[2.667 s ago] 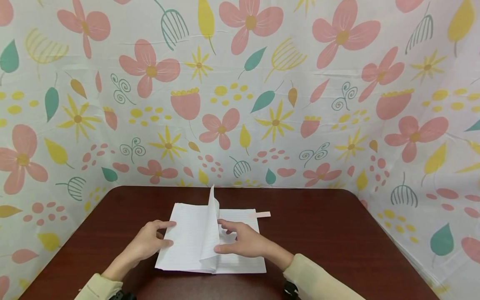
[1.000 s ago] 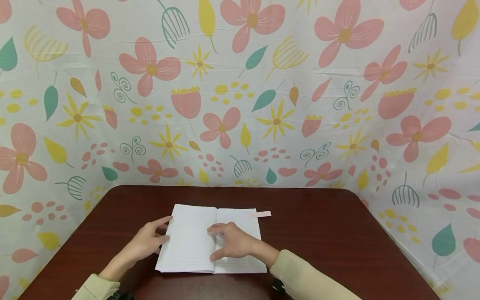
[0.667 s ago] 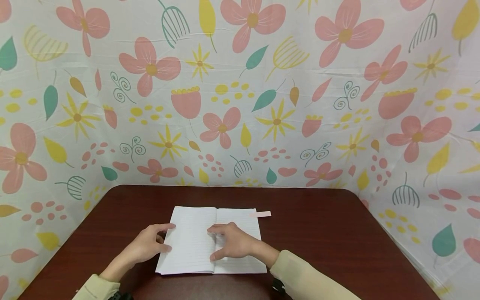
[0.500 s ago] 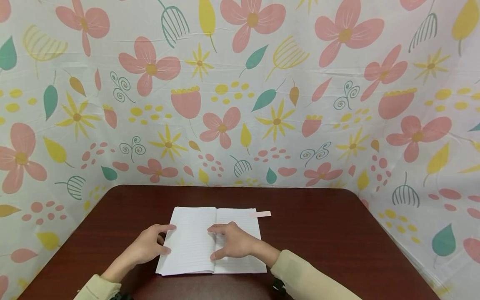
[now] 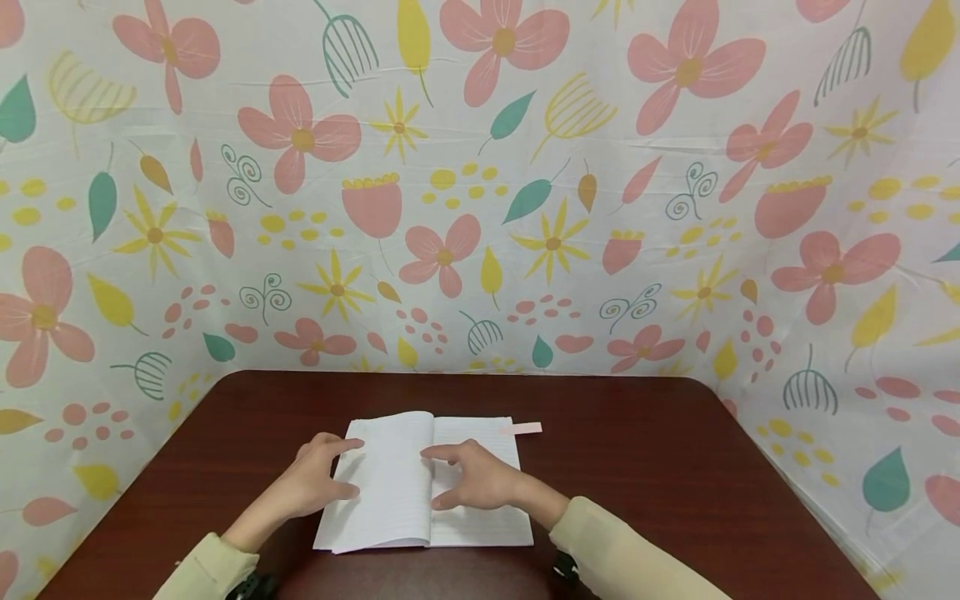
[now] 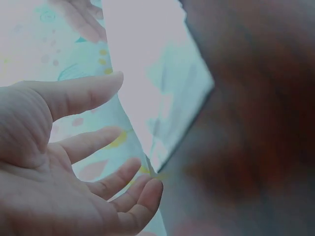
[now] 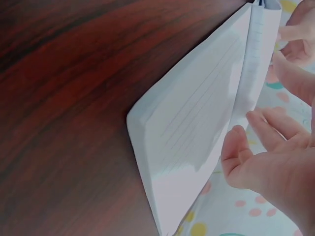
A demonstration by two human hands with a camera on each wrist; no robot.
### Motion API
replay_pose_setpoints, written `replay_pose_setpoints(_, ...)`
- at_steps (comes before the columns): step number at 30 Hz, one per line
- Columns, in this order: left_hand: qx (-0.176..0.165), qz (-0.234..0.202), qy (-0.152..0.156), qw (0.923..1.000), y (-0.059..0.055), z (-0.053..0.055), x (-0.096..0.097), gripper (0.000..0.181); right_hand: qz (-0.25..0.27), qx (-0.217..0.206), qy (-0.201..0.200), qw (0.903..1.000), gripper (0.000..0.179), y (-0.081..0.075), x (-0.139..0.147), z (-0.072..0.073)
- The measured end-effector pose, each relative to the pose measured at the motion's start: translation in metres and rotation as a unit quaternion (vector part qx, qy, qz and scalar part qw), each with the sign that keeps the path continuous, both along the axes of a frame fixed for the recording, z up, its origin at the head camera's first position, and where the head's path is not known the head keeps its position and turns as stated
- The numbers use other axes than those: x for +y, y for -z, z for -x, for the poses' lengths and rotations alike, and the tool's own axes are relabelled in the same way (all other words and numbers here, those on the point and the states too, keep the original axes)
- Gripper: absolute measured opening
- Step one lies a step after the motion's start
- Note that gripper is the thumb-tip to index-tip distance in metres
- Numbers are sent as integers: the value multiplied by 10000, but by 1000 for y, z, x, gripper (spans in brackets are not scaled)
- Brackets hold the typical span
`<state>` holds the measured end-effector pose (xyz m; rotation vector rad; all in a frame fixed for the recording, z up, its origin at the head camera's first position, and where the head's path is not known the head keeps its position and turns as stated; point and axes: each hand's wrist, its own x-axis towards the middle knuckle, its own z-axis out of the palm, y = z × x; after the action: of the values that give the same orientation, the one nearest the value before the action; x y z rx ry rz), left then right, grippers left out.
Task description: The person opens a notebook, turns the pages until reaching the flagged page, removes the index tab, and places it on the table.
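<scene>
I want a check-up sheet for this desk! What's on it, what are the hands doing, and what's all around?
Surface: dark brown wooden table, smooth and glossy.
Job's things: open lined notebook lying on the table; its left pages bulge up a little. A pink tab sticks out at its top right corner.
Clutter: nothing seen.
Hands: left hand rests on the left page with the thumb and fingers spread over its edge; right hand rests on the right page by the spine, fingers fairly straight. Neither hand grips anything.
Cables: nothing seen; a dark strap shows at each wrist.
Surroundings: white cloth with pink flowers, yellow and teal leaves hangs behind and at both sides.
</scene>
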<state>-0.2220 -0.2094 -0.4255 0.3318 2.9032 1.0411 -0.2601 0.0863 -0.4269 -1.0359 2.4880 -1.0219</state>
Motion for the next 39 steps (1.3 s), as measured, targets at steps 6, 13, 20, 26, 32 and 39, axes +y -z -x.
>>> replay_pose_setpoints(6,349,-163,220,9990,-6,5,19,54,187,88,307,9993,62,2,12,10)
replay_pose_setpoints(13,1014,-331,828,9908,-6,18,47,40,332,928,947,9906,43,4,55,32)
replay_pose_setpoints(20,1444,-220,1639,9756,-5,33,76,39,-231,1142,2062,9716,30,9,91,48)
replay_pose_setpoints(26,1215,229,1839,9751,-5,39,92,45,-225,1037,2218,9693,26,13,100,53)
replay_pose_setpoints(32,556,640,1334,9874,-4,39,98,53,-197,1100,2217,9687,22,17,100,59)
replay_pose_setpoints(39,391,679,1340,9879,7,43,98,56,-160,1024,2324,9671,16,24,101,65)
